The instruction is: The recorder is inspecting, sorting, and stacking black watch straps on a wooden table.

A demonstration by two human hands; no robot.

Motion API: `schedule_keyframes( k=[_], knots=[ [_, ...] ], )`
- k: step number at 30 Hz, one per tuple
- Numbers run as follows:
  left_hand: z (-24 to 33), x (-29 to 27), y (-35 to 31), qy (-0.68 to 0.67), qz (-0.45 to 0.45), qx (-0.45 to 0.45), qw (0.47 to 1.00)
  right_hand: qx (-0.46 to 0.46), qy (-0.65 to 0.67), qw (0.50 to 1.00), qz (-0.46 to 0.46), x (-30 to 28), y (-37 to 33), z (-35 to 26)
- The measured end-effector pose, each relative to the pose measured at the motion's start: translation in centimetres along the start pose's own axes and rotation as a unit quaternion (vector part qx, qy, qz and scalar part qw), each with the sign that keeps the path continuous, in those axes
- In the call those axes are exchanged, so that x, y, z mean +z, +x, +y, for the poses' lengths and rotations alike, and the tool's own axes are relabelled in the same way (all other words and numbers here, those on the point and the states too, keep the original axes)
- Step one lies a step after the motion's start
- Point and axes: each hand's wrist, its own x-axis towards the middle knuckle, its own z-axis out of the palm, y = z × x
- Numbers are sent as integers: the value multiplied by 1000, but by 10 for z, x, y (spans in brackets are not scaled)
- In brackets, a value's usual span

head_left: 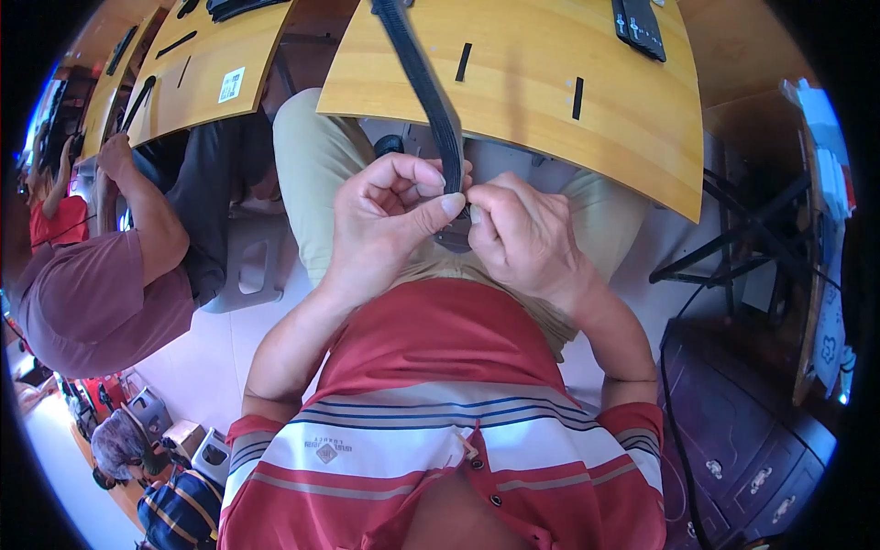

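Note:
A long black strap-like bundle (429,92), which looks like several thin strips lying together, rises from my hands over the table's near edge. My left hand (390,206) is closed around its lower part, with the thumb pressed along the near end. On the other side my right hand (532,234) pinches at that same end, fingertips almost meeting the left thumb. The fingers hide what exactly the right hand grips. Both hands are above my lap, just short of the wooden table (385,78).
Two short black strips (464,62) lie on the table, with flat black packages (639,29) at its far right. A co-worker (92,284) sits at another table (206,55) on the left. A black metal stand (724,247) and a dark purple cabinet (733,431) are at right.

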Motion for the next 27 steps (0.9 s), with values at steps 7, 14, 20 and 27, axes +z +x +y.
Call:
schedule_keyframes(
  k=[7,14,20,27],
  knots=[
    [4,1,4,4,-54,-30,998,45,65,996,-47,-7,3,4],
    [15,6,-5,75,-82,-55,992,18,-2,997,-72,-15,5,-6],
    [20,5,-6,124,-134,-84,980,5,1,992,-129,-19,-4,-3],
    [22,1,-2,75,-140,-88,983,-15,32,993,-115,-27,2,-3]
  ],
)
